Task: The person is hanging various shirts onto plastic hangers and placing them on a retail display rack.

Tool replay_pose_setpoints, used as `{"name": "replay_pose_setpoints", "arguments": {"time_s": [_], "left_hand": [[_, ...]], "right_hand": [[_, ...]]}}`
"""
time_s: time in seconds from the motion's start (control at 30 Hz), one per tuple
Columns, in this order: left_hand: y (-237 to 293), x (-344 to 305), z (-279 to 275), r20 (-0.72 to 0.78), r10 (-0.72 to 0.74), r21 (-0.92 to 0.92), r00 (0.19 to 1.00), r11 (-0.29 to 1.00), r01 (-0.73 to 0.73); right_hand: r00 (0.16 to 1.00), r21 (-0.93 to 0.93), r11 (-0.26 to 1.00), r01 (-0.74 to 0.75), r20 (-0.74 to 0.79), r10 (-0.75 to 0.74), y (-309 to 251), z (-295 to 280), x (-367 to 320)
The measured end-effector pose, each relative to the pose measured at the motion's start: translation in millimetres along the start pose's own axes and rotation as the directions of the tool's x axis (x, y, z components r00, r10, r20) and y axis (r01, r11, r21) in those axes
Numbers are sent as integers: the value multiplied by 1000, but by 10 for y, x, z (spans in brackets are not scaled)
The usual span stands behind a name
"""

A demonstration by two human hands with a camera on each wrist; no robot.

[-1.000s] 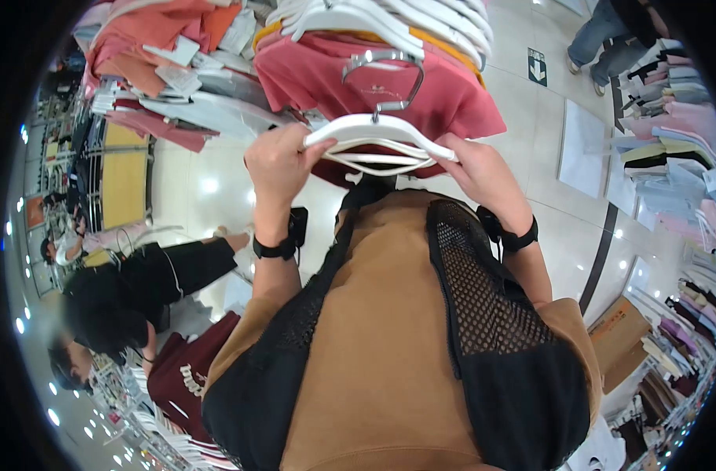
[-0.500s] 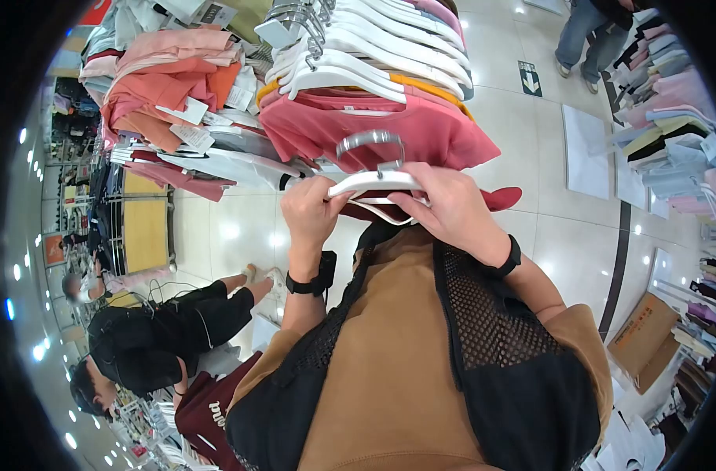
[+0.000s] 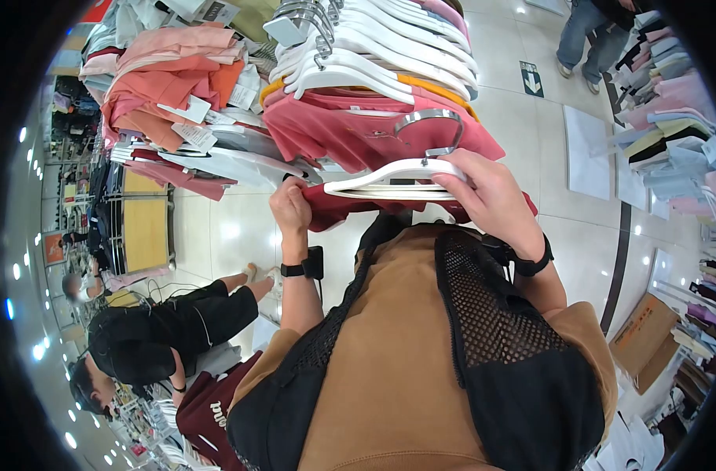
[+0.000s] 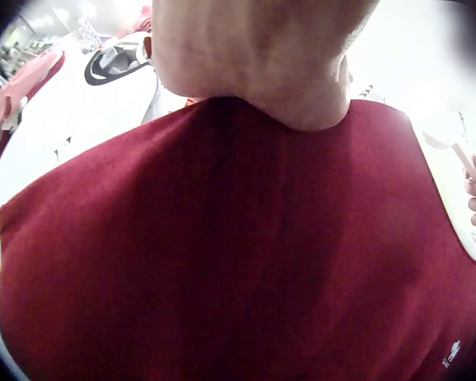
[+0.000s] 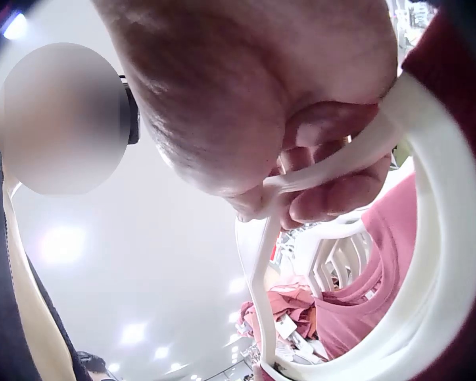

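A white hanger [image 3: 373, 182] with a metal hook lies across in front of the chest, with a dark red shirt [image 3: 322, 210] around it. My right hand [image 3: 495, 192] grips the hanger near its hook; in the right wrist view the fingers of that hand [image 5: 254, 87] curl round the white bar [image 5: 345, 163]. Beyond the hanger's left end, my left hand [image 3: 291, 208] pinches the shirt's shoulder. The left wrist view shows the dark red cloth [image 4: 222, 238] spread below the left hand [image 4: 254, 63], whose fingertips are hidden there.
Pink shirts [image 3: 342, 129] on white hangers [image 3: 358, 71] hang just ahead. Coral garments [image 3: 165, 78] are piled at the upper left. A person in black [image 3: 138, 337] is at the left, another person's legs [image 3: 582, 47] at the upper right. A cardboard box [image 3: 644, 337] stands at the right.
My left hand has left the hanger's end and moved slightly left, taking hold of the shirt's shoulder. The right hand and hanger have shifted right, and more red cloth shows at the left.
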State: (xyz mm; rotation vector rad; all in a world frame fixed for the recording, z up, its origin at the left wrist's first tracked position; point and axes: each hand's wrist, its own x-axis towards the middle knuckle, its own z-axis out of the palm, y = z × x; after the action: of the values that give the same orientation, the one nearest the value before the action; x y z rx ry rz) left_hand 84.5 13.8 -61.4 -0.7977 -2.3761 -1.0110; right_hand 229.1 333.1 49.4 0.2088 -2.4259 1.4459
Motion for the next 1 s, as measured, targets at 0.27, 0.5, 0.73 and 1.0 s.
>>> {"name": "replay_pose_setpoints", "arguments": {"time_s": [0.27, 0.5, 0.73, 1.0], "left_hand": [[-416, -263, 358, -19, -477, -414, 879, 804, 427], [-507, -194, 195, -32, -711, -299, 703, 678, 672], [-119, 705, -93, -292, -420, -208, 859, 905, 371], [385, 1566, 17, -53, 106, -205, 993, 972, -115]], "right_hand": [[995, 87, 992, -94, -25, 96, -36, -54, -14], [994, 118, 987, -111, 20, 110, -12, -169, 22], [995, 55, 995, -89, 46, 86, -24, 17, 181], [988, -93, 986, -138, -81, 131, -136, 106, 444]]}}
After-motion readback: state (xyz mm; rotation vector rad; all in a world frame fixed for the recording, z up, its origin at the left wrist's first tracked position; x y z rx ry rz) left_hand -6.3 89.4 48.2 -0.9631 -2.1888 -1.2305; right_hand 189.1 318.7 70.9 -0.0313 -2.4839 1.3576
